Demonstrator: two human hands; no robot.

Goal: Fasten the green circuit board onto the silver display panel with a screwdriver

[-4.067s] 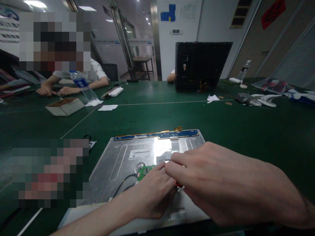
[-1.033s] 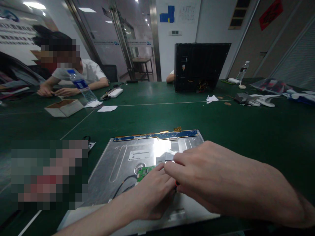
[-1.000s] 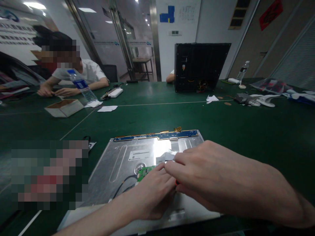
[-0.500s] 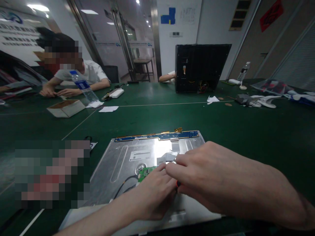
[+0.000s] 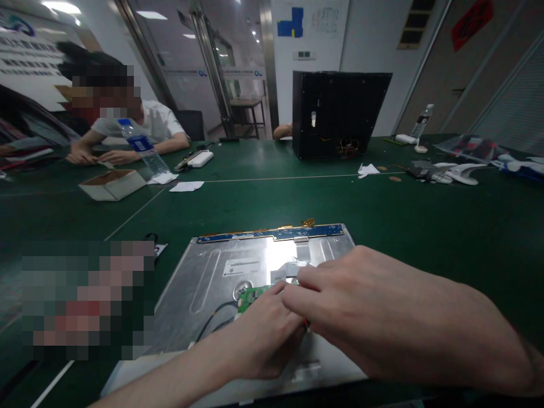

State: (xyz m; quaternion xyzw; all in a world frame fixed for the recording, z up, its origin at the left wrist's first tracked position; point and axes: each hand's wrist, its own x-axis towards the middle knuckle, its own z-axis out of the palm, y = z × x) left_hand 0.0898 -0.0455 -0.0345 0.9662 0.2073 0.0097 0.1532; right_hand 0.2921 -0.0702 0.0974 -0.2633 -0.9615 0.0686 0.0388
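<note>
A shallow cardboard box point(image 5: 113, 184) with an open top sits at the far left of the green felt-like table point(image 5: 425, 221), beside a clear plastic water bottle point(image 5: 142, 148) with a blue label whose print is too small to read; a co-worker's hands point(image 5: 96, 157) rest just behind them. Nearer, a flat display panel point(image 5: 204, 283) lies back-up on the table in front of the person, its dull silver sheet metal stamped with a long oval recess, a white sticker point(image 5: 241, 266) with unreadable print, and a narrow blue circuit strip point(image 5: 272, 233) along the far edge. A small green circuit board point(image 5: 250, 296) sits mid-panel with a black cable point(image 5: 212, 319) curving off it. The left hand point(image 5: 266, 334) lies curled on the panel just by that board, fingertips pinched together against the right hand point(image 5: 352, 306), whose fingers close narrowly on something small and red, mostly hidden. Beyond stands a black perforated metal casing point(image 5: 340, 113), upright.
</note>
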